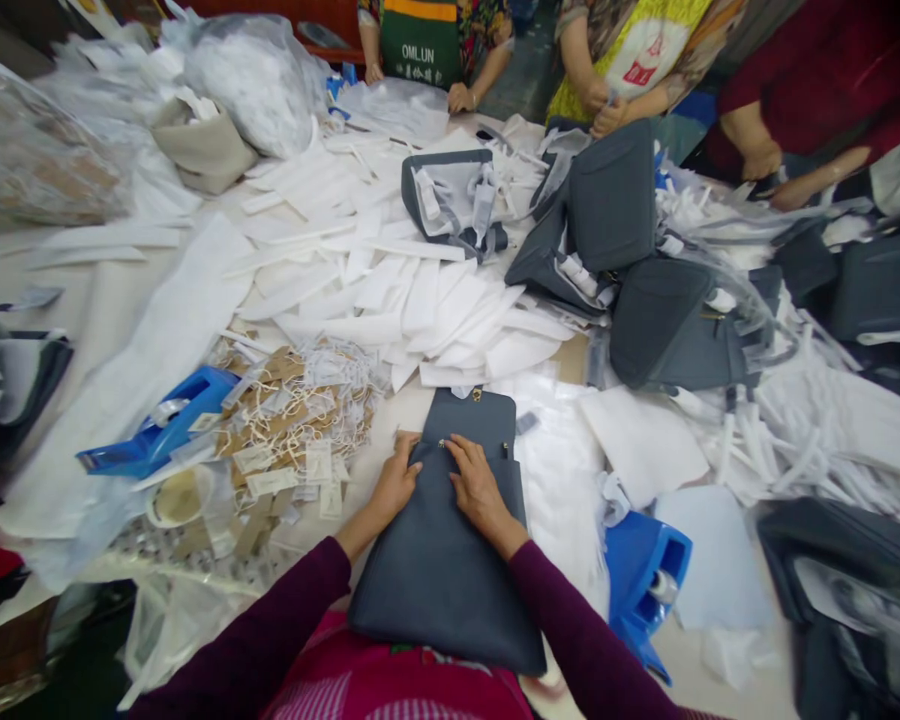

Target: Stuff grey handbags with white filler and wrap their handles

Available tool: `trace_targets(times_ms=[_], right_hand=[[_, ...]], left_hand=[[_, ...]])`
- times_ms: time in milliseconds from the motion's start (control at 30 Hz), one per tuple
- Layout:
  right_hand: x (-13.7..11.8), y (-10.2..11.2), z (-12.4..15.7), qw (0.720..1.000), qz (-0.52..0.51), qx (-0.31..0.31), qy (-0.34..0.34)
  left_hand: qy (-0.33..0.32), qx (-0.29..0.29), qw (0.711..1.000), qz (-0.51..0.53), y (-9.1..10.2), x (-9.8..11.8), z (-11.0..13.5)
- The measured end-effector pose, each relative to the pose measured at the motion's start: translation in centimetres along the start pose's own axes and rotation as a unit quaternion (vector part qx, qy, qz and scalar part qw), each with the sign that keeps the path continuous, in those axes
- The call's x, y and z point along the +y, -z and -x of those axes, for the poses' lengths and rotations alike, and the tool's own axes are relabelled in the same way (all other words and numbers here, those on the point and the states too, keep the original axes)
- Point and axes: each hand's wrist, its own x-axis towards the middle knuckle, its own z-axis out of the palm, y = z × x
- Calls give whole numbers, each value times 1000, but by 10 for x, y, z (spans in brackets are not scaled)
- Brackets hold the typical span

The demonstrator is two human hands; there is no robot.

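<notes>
A dark blue-grey bag [450, 580] lies flat in front of me, its lower end reaching my lap and its flap [474, 412] pointing away. My left hand [392, 488] holds the bag's left edge near the flap, thumb on top and the other fingers partly hidden. On the bag's upper face rests my right hand [484, 492], its fingers apart and the index fingertip close to a small gold-coloured metal fitting [442, 443]. Another gold-coloured fitting [477, 396] shows at the far end of the flap.
Left of the bag are a pile of strung tags [300, 420] and a blue tape dispenser [161, 420]. Another blue dispenser [641, 575] stands at right. White padding strips [435, 310] and more dark bags [615, 195] cover the table. Co-workers' hands [461, 98] work across from me.
</notes>
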Motion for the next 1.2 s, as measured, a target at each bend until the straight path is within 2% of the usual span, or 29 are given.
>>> trace_targets(times_ms=[133, 200, 300, 433, 500, 567, 633, 667, 733, 800, 867, 933, 1067, 1200], right_hand=[[1, 6, -46, 994, 4, -105, 40], [1, 7, -57, 990, 34, -125, 45], [2, 6, -59, 990, 74, -116, 31], [5, 1, -47, 993, 86, -82, -25], [7, -2, -41, 993, 82, -68, -43], [9, -6, -37, 994, 73, -59, -53], [12, -10, -35, 995, 60, -53, -57], [13, -13, -35, 996, 53, -51, -58], [17, -17, -37, 996, 41, -49, -56], [20, -17, -40, 997, 30, -51, -49], [22, -11, -42, 997, 26, -53, -40], [23, 1, -38, 997, 36, -50, -40], [26, 26, -8, 993, 110, -19, -47], [38, 27, 26, 989, 142, 14, -45]], left_hand=[[-7, 12, 1000, -7, 0, -1, 2], [-7, 18, 1000, -12, 0, -2, 2], [-3, 22, 1000, -2, 0, -5, 1], [21, 24, 999, -12, 0, -6, -1], [24, 23, 998, -56, 0, 1, -1], [13, 47, 987, -151, -2, 16, 2], [-22, 60, 964, -257, -8, 33, 7], [-47, 47, 954, -291, -13, 40, 10], [-99, -16, 948, -303, -26, 46, 17], [-142, -63, 945, -289, -38, 40, 24], [-185, -63, 934, -298, -46, 25, 29], [-232, -58, 912, -332, -50, 11, 31], [-289, -66, 866, -402, -51, -1, 24], [-320, -78, 837, -437, -54, 3, 17]])
